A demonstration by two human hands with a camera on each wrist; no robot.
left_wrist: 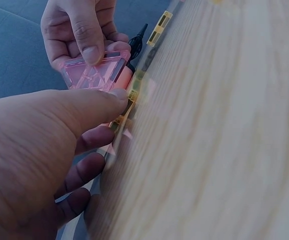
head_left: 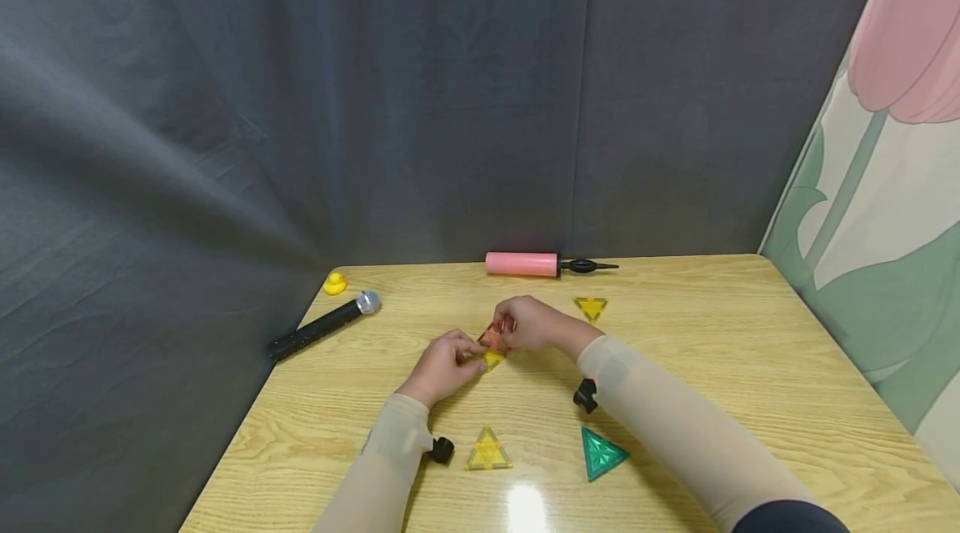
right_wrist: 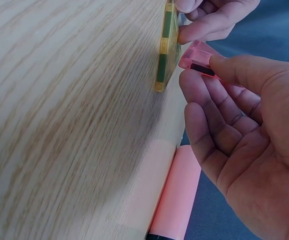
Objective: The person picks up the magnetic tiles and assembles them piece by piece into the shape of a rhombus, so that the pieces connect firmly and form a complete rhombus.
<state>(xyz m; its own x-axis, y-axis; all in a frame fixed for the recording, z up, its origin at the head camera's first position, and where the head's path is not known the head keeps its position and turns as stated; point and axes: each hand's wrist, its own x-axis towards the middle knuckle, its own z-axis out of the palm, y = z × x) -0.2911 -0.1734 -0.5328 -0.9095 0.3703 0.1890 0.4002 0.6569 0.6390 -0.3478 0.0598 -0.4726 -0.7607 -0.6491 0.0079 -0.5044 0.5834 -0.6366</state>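
A see-through pink triangular tile point(left_wrist: 100, 75) is held tilted above the middle of the tabletop point(head_left: 712, 333), pinched between the thumb and fingers of a person's right hand point(head_left: 528, 323). Just beneath it is a yellow triangular tile point(head_left: 493, 359), which the left hand point(head_left: 442, 368) appears to pinch at its edge. Whether the two tiles touch cannot be told.

The work looks to be at an early stage: one pair of tiles is in hand, the pink one not laid flat, and no finished join shows. Three more tiles lie apart, with no hand on them: a near yellow tile point(head_left: 488, 450), a green tile point(head_left: 602, 454) to its right, and a far yellow tile point(head_left: 591, 308) beyond the right wrist.

Counted, that makes five tiles: three yellow, one pink, one green. Farther out are one pink pump point(head_left: 522, 264) at the back edge, one black microphone point(head_left: 318, 329) along the left edge, and one yellow toy duck point(head_left: 335, 284) at the back left corner. Dark cloth point(head_left: 450, 99) hangs behind.
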